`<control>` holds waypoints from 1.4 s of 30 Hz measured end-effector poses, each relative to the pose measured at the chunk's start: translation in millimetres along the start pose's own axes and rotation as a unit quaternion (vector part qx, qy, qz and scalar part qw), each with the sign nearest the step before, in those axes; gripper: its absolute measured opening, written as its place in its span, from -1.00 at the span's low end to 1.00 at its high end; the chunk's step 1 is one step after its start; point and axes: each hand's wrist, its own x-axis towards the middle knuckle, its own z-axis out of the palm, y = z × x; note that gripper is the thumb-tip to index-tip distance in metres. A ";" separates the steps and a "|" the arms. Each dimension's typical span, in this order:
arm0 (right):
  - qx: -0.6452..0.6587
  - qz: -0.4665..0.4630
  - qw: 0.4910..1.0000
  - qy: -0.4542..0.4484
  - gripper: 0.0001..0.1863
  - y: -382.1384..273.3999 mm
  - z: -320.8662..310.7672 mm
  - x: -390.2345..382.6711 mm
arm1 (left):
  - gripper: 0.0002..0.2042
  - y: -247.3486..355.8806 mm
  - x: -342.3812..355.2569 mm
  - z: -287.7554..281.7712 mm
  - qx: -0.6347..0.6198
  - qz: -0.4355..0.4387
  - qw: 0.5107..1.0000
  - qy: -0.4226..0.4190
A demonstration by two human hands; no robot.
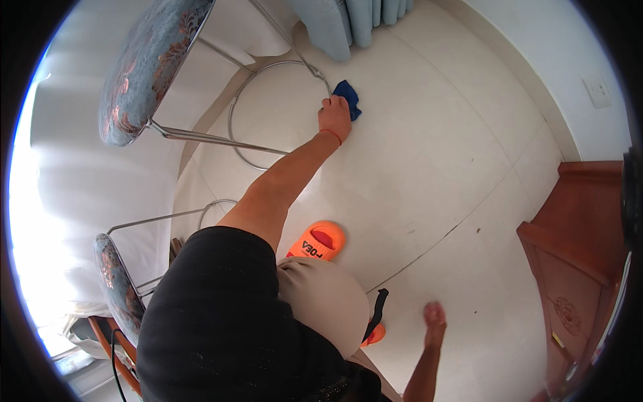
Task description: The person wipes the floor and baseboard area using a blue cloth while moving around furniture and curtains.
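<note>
My left arm reaches forward over the floor, with a thin red band round the wrist. At its end my left hand (335, 116) is closed on a dark blue cloth (347, 99), which sticks out past the fingers against the tiles. The hand is right beside the metal ring base (231, 114) of a stool with a patterned grey-blue padded seat (151, 70). Lower right, my right hand (435, 313) hangs over the floor, apart from any object. It is blurred, and its fingers cannot be made out.
A second padded stool (114, 281) stands at the left. Light blue curtain folds (355, 23) hang at the far side. Reddish-brown wooden furniture (569, 248) is at the right, below a wall socket (596, 90). An orange clog (320, 241) is on my foot; small dark specks dot the tiles.
</note>
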 end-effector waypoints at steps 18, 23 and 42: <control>0.106 -0.006 0.975 0.198 -0.54 -19.9 39.9 -69.7 | -0.61 -34.6 20.6 -19.1 -0.158 -0.013 0.986 0.060; 0.114 0.021 0.978 0.176 -0.53 -5.7 56.7 -73.9 | -0.69 -15.6 47.3 9.6 -0.048 -0.044 0.997 -0.045; -0.275 -0.096 0.930 -0.223 -0.45 -78.0 132.9 -31.8 | -0.22 -27.3 -97.5 -18.6 -0.227 0.251 0.940 -0.047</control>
